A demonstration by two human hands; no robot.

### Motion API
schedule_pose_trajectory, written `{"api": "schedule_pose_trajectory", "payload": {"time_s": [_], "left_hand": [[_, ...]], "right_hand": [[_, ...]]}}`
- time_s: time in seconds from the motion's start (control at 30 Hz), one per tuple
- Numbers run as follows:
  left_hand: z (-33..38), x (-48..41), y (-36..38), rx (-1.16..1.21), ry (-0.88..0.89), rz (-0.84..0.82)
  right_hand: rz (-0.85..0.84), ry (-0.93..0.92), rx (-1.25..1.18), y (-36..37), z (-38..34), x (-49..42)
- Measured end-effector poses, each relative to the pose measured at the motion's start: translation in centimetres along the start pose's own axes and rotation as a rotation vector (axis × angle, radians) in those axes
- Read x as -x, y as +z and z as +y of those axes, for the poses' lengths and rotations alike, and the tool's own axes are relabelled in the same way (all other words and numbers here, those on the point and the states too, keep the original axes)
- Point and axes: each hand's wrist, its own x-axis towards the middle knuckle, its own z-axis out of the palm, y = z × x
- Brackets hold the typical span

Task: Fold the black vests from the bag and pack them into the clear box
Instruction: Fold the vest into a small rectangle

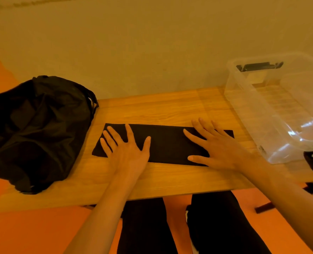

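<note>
Your left hand [126, 149] and right hand [216, 145] press flat, fingers spread, on the long folded black fabric vest [166, 143]; next, fold it across between them.

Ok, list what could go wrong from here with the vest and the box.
1. The folded vest is a long strip held flat only by the open left hand and right hand; lifting it may undo the folds.
2. The clear box overhangs the table's right edge, so a push while packing might tip it.
3. The bag slumps over the left edge and may slide off.
</note>
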Motion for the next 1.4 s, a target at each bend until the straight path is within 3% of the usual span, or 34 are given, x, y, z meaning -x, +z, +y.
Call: {"api": "schedule_pose_trajectory", "payload": {"time_s": [0.17, 0.43, 0.63, 0.7, 0.8, 0.87, 0.93, 1.0, 1.4], "left_hand": [[-0.6, -2.5, 1.0, 0.001, -0.029, -0.051], [-0.7, -8.0, 0.1, -0.073, 0.263, -0.069], [1.8, -12.2, -1.0, -0.044, 0.468, -0.117], [2.6, -11.7, -1.4, -0.025, 0.455, -0.042], [3.7, -9.4, -1.1, -0.009, 0.358, 0.096], [4.0, -8.3, -0.1, -0.048, 0.286, 0.030], [3.9, -8.5, 0.8, -0.060, 0.239, -0.030], [3.8, -9.5, 1.0, -0.039, 0.247, -0.045], [7.9, -14.8, 0.1, -0.067, 0.669, -0.121]], "right_hand": [[0.028, 0.083, -0.080, 1.4, -0.8, 1.1], [0.168, 0.361, -0.162, 3.1, -6.4, 2.8], [0.113, 0.480, -0.261, 2.5, -9.8, 2.8], [0.119, 0.391, -0.246, 1.0, -8.4, 2.7], [0.108, 0.057, -0.125, -0.3, -4.9, 2.0], [0.040, -0.154, -0.036, 0.1, -3.2, 1.7], [0.017, -0.204, -0.024, 0.8, -2.6, 1.7], [0.027, -0.155, -0.053, 1.3, -3.3, 1.9], [0.208, 0.274, -0.258, 2.9, -11.5, 1.6]]}}
